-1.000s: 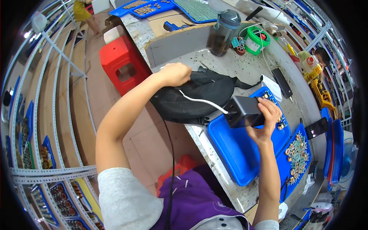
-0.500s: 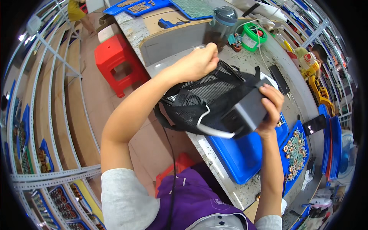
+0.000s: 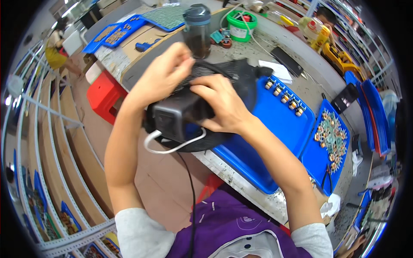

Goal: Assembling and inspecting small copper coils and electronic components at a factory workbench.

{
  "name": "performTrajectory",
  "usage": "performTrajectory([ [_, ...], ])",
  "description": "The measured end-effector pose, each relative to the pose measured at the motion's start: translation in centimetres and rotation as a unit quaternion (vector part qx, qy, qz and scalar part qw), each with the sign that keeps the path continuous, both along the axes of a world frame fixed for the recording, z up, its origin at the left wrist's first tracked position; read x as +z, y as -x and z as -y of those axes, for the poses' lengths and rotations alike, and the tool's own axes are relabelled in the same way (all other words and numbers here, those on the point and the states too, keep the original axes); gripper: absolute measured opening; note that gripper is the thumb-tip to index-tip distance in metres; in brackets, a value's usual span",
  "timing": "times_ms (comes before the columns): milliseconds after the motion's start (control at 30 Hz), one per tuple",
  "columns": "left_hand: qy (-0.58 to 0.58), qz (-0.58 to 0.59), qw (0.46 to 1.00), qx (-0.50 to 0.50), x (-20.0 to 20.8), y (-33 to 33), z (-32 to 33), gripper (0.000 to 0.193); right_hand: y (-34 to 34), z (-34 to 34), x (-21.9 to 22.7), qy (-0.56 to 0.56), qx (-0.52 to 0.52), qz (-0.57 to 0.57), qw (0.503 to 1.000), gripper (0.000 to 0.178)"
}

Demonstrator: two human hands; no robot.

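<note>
A black mesh item with straps (image 3: 245, 81), bag-like in form, is lifted over the workbench's near edge; motion smears part of it. On its near side is a dark, smooth box (image 3: 168, 119) with rounded edges, from which a white cable (image 3: 165, 151) loops down. Over the top of this box my right hand (image 3: 223, 103) is closed, its fingers bent round the casing. My left hand (image 3: 165, 73) is at the mesh item's upper left, fingers curled together; what they pinch is hidden.
Blue trays hold a row of small copper-coloured parts (image 3: 285, 98) and a heap of wired components (image 3: 331, 137), with pliers (image 3: 327, 178). Behind stand a dark bottle (image 3: 198, 32) and green bucket (image 3: 241, 26). A red stool (image 3: 102, 96) is left; another person (image 3: 318, 28) is far right.
The mesh item and box have moved left and turned, the box now facing me. My right hand has shifted left onto the box's top; my left hand has also moved left.
</note>
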State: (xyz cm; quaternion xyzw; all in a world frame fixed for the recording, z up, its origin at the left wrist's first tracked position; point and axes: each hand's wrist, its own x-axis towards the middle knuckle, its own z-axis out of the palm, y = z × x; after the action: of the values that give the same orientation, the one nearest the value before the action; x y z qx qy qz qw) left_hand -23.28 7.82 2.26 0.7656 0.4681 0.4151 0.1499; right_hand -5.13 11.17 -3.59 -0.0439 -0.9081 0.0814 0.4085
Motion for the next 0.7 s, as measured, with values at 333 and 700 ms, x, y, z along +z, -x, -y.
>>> performTrajectory([
  [333,0.159,0.039,0.983,0.088,0.1,5.1,1.6,0.016,2.0,-4.3,3.5,0.089,-0.174,0.34,0.92,0.05],
  [700,0.028,0.05,0.977,0.207,-4.7,5.6,-3.1,0.01,7.0,-6.4,1.2,-0.07,-0.304,0.46,0.831,0.037],
])
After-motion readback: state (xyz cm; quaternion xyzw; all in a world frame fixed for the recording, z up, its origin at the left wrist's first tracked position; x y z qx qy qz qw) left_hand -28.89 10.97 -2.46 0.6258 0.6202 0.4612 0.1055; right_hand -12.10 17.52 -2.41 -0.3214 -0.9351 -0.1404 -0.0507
